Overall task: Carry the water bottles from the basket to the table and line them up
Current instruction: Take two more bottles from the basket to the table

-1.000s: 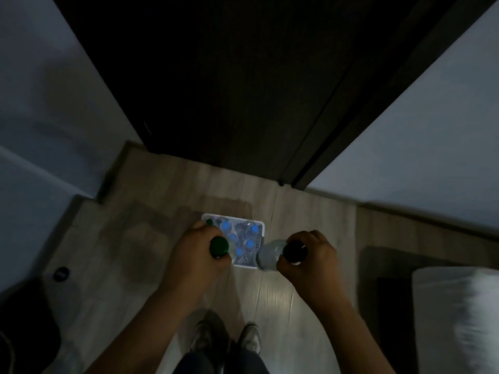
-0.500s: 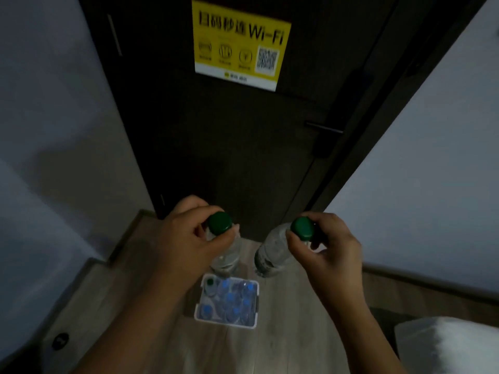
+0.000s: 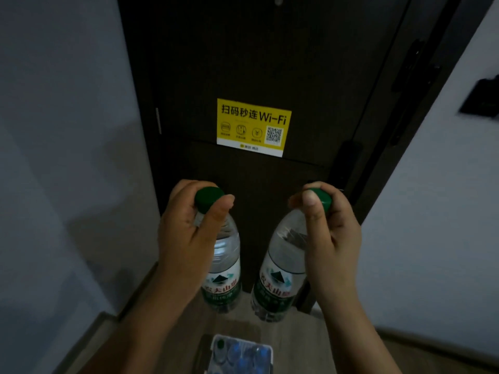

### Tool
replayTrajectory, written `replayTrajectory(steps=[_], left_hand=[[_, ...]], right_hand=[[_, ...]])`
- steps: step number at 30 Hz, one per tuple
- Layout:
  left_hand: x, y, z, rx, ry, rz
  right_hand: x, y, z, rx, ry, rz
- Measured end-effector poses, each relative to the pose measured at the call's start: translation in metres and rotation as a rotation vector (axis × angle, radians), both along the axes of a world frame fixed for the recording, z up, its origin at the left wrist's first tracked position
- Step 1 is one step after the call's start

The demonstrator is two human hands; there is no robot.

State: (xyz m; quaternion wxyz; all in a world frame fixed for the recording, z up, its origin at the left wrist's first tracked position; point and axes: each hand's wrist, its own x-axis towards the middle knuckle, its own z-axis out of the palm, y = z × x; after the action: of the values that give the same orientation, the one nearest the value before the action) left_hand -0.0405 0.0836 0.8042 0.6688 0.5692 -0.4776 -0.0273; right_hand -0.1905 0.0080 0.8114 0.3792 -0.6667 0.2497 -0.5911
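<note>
I hold two clear water bottles with green caps and green labels, hanging by their necks in front of a dark door. My left hand (image 3: 186, 238) grips the left bottle (image 3: 224, 271) just under its cap. My right hand (image 3: 332, 238) grips the right bottle (image 3: 278, 273) the same way, and that bottle tilts slightly left. Far below on the floor stands the white basket (image 3: 267, 349) holding several more bottles, most with blue caps, one with a green cap. No table is in view.
A dark door (image 3: 256, 63) with a yellow Wi-Fi sticker (image 3: 253, 126) faces me, its handle (image 3: 348, 155) on the right. Pale walls close in on both sides. A dark wall panel (image 3: 483, 98) sits on the right wall. The floor is wood-patterned.
Both hands rose from the basket on the floor with a bottle each. My view tilted up from the floor to the door, and the basket slid to the bottom edge.
</note>
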Motion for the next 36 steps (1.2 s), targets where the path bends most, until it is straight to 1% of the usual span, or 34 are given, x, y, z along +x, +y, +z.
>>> replayTrajectory(steps=[4,9,13,18,22,25,28,32,36], left_hand=[[-0.006,0.001,0.012,0.024,0.061,0.026],[-0.020,0.004,0.019,0.042,0.025,0.145],[-0.032,0.015,0.024,0.074,0.032,0.363],[-0.049,0.053,0.024,0.057,-0.017,0.585],[-0.062,0.098,0.028,0.045,0.016,0.751],[-0.073,0.137,0.035,0.044,-0.027,0.897],[-0.087,0.179,0.043,0.033,-0.038,1.045],[-0.109,0.244,0.051,0.017,-0.050,1.215],[-0.139,0.315,0.053,0.012,-0.040,1.358]], right_hand=[[0.006,-0.009,0.012,-0.025,0.004,0.083],[0.012,-0.023,0.025,-0.073,0.019,0.238],[0.018,-0.028,0.026,-0.118,0.018,0.365],[0.036,-0.009,0.026,-0.131,0.036,0.573],[0.054,0.026,0.028,-0.072,-0.008,0.776],[0.063,0.060,0.030,-0.039,-0.020,0.898],[0.069,0.099,0.034,-0.078,-0.004,1.008],[0.072,0.164,0.044,-0.151,0.023,1.091],[0.063,0.242,0.049,-0.133,-0.039,1.294]])
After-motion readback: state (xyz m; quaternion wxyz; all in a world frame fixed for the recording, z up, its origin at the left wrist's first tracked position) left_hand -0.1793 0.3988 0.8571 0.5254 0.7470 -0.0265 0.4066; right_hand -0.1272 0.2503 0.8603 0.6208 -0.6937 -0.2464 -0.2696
